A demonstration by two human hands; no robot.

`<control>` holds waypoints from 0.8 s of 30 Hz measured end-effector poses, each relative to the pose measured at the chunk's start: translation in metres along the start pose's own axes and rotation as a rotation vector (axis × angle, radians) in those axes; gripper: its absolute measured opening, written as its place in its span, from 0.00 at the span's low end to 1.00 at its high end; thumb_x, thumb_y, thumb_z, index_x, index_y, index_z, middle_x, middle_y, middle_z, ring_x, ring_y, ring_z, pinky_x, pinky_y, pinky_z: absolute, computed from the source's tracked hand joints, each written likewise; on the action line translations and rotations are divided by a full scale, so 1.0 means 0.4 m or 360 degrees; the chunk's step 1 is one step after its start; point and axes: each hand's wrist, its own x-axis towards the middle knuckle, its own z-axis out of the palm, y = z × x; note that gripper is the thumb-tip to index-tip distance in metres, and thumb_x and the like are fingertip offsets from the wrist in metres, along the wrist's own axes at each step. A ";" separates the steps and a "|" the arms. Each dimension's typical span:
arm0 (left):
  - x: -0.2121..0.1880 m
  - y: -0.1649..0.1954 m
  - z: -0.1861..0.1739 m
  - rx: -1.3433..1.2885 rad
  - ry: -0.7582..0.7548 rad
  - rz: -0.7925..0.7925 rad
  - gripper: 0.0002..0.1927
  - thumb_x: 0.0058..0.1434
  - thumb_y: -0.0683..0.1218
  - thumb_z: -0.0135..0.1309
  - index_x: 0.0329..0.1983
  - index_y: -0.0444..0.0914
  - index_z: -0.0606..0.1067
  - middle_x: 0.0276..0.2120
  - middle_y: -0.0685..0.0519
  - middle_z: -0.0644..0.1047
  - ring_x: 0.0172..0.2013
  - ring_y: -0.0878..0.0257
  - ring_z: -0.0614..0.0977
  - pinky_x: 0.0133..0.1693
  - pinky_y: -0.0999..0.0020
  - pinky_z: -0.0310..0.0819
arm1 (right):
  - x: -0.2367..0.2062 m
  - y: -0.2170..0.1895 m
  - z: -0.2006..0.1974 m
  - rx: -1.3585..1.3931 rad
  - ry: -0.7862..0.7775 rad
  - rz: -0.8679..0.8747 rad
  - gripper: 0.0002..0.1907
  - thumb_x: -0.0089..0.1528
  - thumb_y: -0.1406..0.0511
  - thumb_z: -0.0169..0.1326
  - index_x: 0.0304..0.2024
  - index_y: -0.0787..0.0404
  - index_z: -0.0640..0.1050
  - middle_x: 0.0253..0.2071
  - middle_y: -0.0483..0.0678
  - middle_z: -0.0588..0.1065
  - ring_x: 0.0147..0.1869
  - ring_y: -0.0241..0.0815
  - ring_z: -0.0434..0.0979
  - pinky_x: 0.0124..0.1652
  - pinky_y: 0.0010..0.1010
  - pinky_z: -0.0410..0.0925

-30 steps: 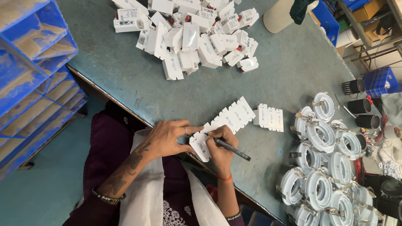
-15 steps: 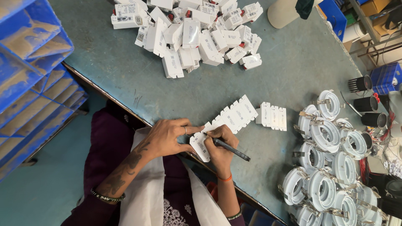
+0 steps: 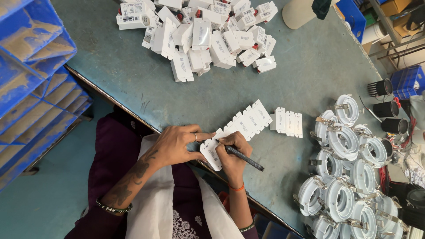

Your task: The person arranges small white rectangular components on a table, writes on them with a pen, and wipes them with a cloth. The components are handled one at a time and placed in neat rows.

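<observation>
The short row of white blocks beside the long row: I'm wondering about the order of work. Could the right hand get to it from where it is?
Probably yes. The right hand, holding a black pen, sits at the near end of the long row; the short row lies just past it on bare green tabletop, nothing between.

On the grey-green worktop [image 3: 310, 66], a loose heap of white boxes [image 3: 208, 33] lies far from the round white lamp housings [image 3: 349, 172]; black cylinders [image 3: 385, 108] stand just beyond those housings, and blue bins [image 3: 31, 79] flank the worktop's opposite edge.
</observation>
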 end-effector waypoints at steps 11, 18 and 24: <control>0.001 0.003 -0.002 0.0018 -0.0005 0.0003 0.37 0.40 0.62 0.71 0.57 0.55 0.79 0.32 0.60 0.78 0.27 0.62 0.81 0.31 0.64 0.76 | 0.000 0.007 -0.003 0.0005 0.0025 -0.0025 0.04 0.51 0.76 0.57 0.24 0.68 0.74 0.26 0.46 0.73 0.29 0.32 0.70 0.31 0.23 0.62; 0.000 0.004 0.000 0.0030 -0.0008 -0.0006 0.38 0.39 0.62 0.71 0.58 0.55 0.79 0.31 0.60 0.78 0.27 0.63 0.80 0.31 0.64 0.76 | -0.001 0.012 -0.002 -0.0020 0.0037 -0.0011 0.05 0.51 0.77 0.57 0.24 0.68 0.73 0.26 0.47 0.73 0.30 0.33 0.72 0.32 0.23 0.64; 0.000 0.002 0.001 0.0022 0.0002 0.0011 0.38 0.39 0.62 0.72 0.57 0.54 0.79 0.31 0.60 0.78 0.27 0.63 0.80 0.31 0.65 0.76 | 0.001 0.015 0.000 0.0001 0.0081 -0.0048 0.06 0.52 0.77 0.57 0.24 0.68 0.73 0.28 0.47 0.74 0.33 0.35 0.75 0.36 0.24 0.67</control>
